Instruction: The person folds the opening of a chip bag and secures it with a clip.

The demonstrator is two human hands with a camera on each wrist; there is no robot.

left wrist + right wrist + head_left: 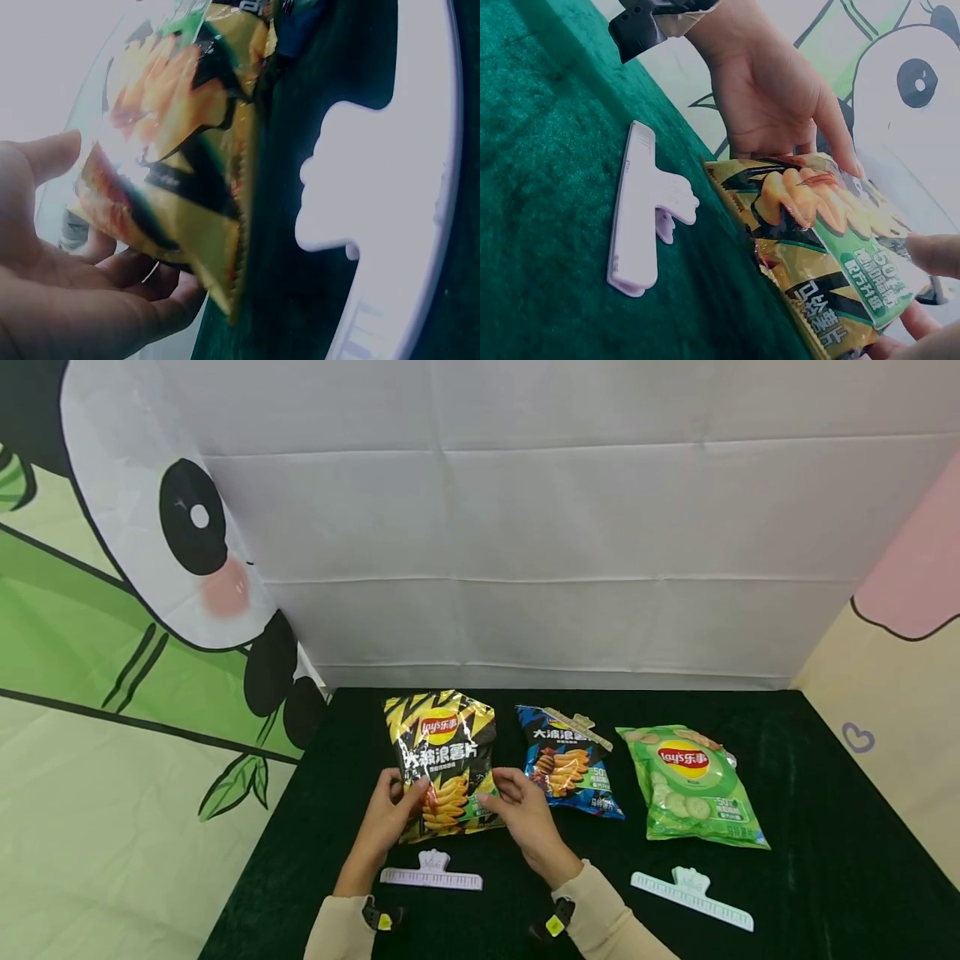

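1. Workpiece: blk/ylw Lay's chip bag [442, 758], just left of ctr in the lower half of the head frame, printed front toward the cam. We can't tell whether its btm edge touches the table.

2. Grip, L side: our L hand [390, 812] grasps the bag's lower left edge, thumb at the front, fingers curled behind.

3. Grip, R side: our R hand [527, 814] grasps the lower right edge likewise, thumb on the front, other fingers at the back.

4. Adj. parts: lilac ruler clip [431, 880] lies just below the bag, btm ctr of the head frame; it also fills the right part of the L wrist frame. White-mint ruler clip [693, 897] lies at lower right, set at a slant.

5. Other bags: blue Lay's chip bag [566, 768], right of ctr, near our R hand, w/ pale clip [576, 727] across its top. Green Lay's chip bag [693, 793] lies farther right.

6. Surroundings: dk green tablecloth [277, 902] under all items; white backdrop [540, 518] across upper ctr; panda print [150, 510] at upper left. We wear blk wrist straps [564, 910] w/ ylw tags.
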